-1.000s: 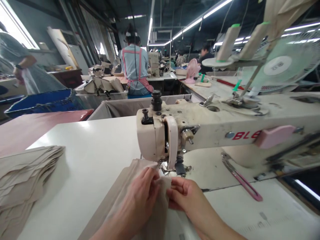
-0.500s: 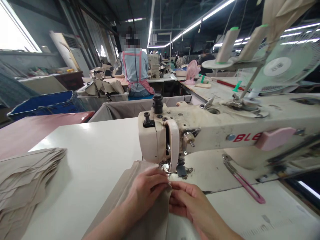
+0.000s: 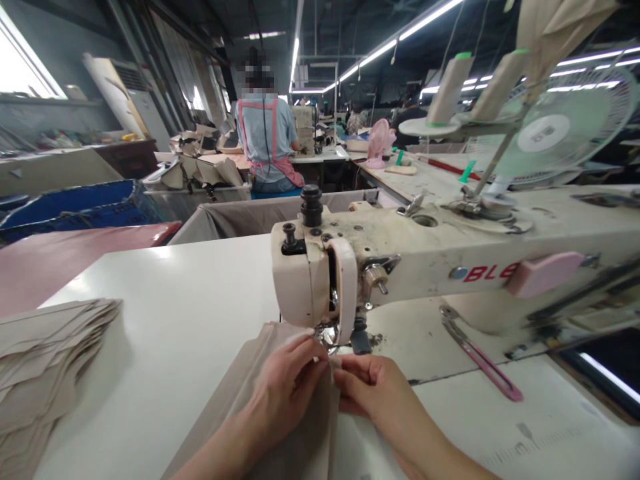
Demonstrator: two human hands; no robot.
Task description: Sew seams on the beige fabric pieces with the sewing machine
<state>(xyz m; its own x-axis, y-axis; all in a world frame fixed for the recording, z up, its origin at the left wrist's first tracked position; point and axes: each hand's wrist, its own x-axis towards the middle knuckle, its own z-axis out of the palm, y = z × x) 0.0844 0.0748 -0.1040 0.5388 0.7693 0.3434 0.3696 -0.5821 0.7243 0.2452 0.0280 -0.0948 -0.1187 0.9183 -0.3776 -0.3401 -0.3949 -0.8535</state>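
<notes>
A piece of beige fabric lies under both hands, its far end at the needle area of the sewing machine. My left hand rests on top of it, fingers curled and pinching the cloth close to the presser foot. Just to the right, my right hand grips the fabric's right edge between thumb and fingers. The fingertips of the two hands are close together. The needle itself is hidden behind the machine head and its finger guard.
A stack of beige fabric pieces lies at the left. Pink-handled thread snips rest on the machine bed. Thread cones stand above the machine, beside a large fan. A co-worker sits ahead with their back turned.
The right hand's fingers have closed more tightly on the fabric edge, near the left fingertips. The whole view has shifted slightly, so the scene sits a little further left.
</notes>
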